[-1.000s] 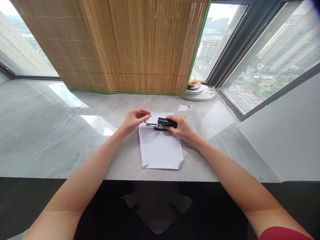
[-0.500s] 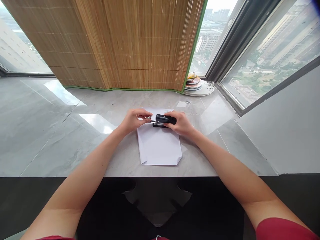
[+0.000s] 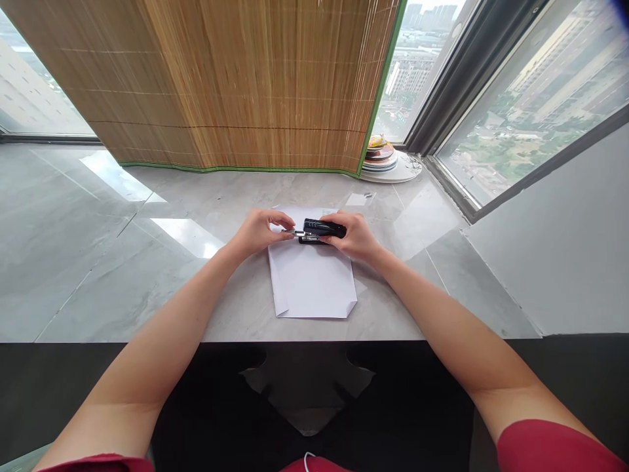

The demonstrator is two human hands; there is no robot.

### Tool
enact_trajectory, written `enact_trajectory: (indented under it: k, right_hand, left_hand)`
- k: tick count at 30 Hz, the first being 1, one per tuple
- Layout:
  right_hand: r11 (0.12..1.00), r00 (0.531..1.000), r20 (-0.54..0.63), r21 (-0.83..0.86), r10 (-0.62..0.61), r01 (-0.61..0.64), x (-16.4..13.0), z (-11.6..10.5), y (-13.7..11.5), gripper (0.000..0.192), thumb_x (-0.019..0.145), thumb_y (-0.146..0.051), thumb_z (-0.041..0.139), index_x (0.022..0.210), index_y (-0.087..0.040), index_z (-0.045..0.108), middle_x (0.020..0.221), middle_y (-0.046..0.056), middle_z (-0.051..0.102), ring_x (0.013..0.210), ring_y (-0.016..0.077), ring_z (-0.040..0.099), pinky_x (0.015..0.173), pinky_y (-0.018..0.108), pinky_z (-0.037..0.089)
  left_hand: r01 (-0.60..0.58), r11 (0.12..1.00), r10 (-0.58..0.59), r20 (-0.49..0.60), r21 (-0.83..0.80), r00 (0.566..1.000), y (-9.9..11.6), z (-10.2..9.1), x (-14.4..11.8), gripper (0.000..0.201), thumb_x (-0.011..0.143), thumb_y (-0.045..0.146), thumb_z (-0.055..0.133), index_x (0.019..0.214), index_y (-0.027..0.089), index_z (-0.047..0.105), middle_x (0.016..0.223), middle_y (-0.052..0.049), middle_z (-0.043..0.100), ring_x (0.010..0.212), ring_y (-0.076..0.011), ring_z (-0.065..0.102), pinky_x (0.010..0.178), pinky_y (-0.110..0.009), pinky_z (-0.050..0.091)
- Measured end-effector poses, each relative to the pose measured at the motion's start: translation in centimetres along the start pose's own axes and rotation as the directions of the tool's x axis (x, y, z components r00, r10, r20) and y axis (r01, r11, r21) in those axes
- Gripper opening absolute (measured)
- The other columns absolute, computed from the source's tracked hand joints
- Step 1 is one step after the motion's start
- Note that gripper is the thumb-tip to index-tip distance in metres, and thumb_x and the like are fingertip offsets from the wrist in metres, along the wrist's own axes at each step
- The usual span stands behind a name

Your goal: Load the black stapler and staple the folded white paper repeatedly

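Note:
A black stapler lies sideways above the upper part of some white paper, with my right hand closed around its right end. A thin silver metal piece juts from the stapler's left end. My left hand pinches that piece between thumb and fingers. Whether the metal piece is loose or joined to the stapler I cannot tell. The paper's lower corners are folded or curled, and its top is partly covered by the stapler and hands.
The paper rests on a grey marble-like ledge. A bamboo blind hangs behind it. At the back right stands a stack of plates, near the window frame. A small white slip lies behind my right hand.
The whole view has shifted slightly as my head moved. More of the silver piece shows between my left fingers and the stapler. Both hands keep their hold.

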State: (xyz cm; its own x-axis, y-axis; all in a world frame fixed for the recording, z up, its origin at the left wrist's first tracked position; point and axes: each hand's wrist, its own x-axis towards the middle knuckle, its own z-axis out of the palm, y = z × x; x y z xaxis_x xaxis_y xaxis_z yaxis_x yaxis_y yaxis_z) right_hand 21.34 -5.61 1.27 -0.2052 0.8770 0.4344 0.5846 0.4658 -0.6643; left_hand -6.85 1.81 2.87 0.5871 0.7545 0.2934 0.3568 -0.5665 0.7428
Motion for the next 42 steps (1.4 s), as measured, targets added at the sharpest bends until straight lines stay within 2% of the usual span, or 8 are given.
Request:
enact_trajectory:
  k: [5,13,18,26,33,39,42]
  right_hand:
    - [1.0,1.0,-0.012,0.011,-0.006,0.006,0.1,-0.2,0.0,0.027,0.079,-0.021,0.082,0.107,-0.025,0.084,0.099,0.005,0.08,0.088,0.025,0.072,0.09,0.041,0.055]
    - [1.0,1.0,-0.028,0.023,0.013,-0.012,0.1,-0.6,-0.6,0.029,0.078,-0.022,0.085,0.107,-0.024,0.085,0.095,0.004,0.079,0.086,0.0225,0.071,0.089,0.038,0.054]
    - [0.999,0.999,-0.043,0.04,0.002,0.0,0.1,-0.9,-0.6,0.032,0.076,-0.02,0.085,0.108,-0.023,0.085,0.093,0.004,0.076,0.083,0.021,0.069,0.08,0.035,0.054]
    - [0.992,0.997,-0.068,0.125,0.046,-0.037,0.1,-1.5,-0.5,0.032,0.078,-0.029,0.088,0.109,-0.024,0.085,0.095,0.004,0.075,0.083,0.0215,0.07,0.083,0.038,0.056]
    - [0.992,0.995,-0.087,0.122,0.051,-0.04,0.2,-1.5,-0.6,0.032,0.079,-0.036,0.088,0.109,-0.024,0.084,0.095,0.004,0.077,0.084,0.023,0.071,0.082,0.039,0.056]
    - [0.993,0.999,-0.042,0.116,-0.014,0.019,0.1,-1.0,-1.0,0.029,0.078,-0.026,0.087,0.107,-0.024,0.085,0.094,0.004,0.077,0.084,0.022,0.07,0.082,0.037,0.055]
    - [0.991,0.999,-0.034,0.136,-0.016,0.02,0.1,-1.0,-1.1,0.03,0.078,-0.024,0.087,0.107,-0.023,0.085,0.093,0.004,0.077,0.084,0.0214,0.07,0.081,0.036,0.054]
  left_hand:
    - [0.025,0.997,-0.024,0.006,-0.071,1.0,0.2,0.0,-0.1,0.024,0.076,0.036,0.093,0.094,0.022,0.086,0.096,-0.006,0.084,0.092,-0.0236,0.08,0.093,-0.04,0.064]
    - [-0.013,0.999,0.015,0.055,-0.036,0.998,0.3,-0.1,0.1,0.017,0.081,0.036,0.089,0.093,0.025,0.089,0.094,-0.004,0.085,0.086,-0.0214,0.077,0.086,-0.036,0.064]
    - [0.017,0.998,-0.014,0.049,-0.06,0.999,0.5,-0.1,0.0,0.021,0.08,0.041,0.09,0.095,0.026,0.089,0.096,-0.005,0.085,0.089,-0.0221,0.077,0.087,-0.037,0.064]
    - [0.079,0.984,-0.076,0.026,-0.158,0.997,0.8,-0.3,0.0,0.02,0.077,0.037,0.092,0.092,0.025,0.088,0.095,-0.005,0.083,0.088,-0.0202,0.075,0.092,-0.042,0.064]
    - [0.013,0.98,-0.022,-0.04,-0.199,0.999,1.1,0.0,0.0,0.02,0.08,0.039,0.091,0.093,0.024,0.087,0.096,-0.007,0.082,0.091,-0.0214,0.074,0.087,-0.04,0.062]
    - [-0.026,0.986,0.023,-0.024,-0.165,0.999,1.2,0.5,0.0,0.022,0.078,0.042,0.094,0.091,0.024,0.088,0.09,-0.006,0.08,0.086,-0.0203,0.071,0.08,-0.037,0.059]
    - [-0.024,0.987,0.026,0.008,-0.158,1.0,1.1,0.6,0.0,0.024,0.078,0.043,0.095,0.092,0.025,0.088,0.091,-0.007,0.081,0.088,-0.0212,0.072,0.082,-0.037,0.058]
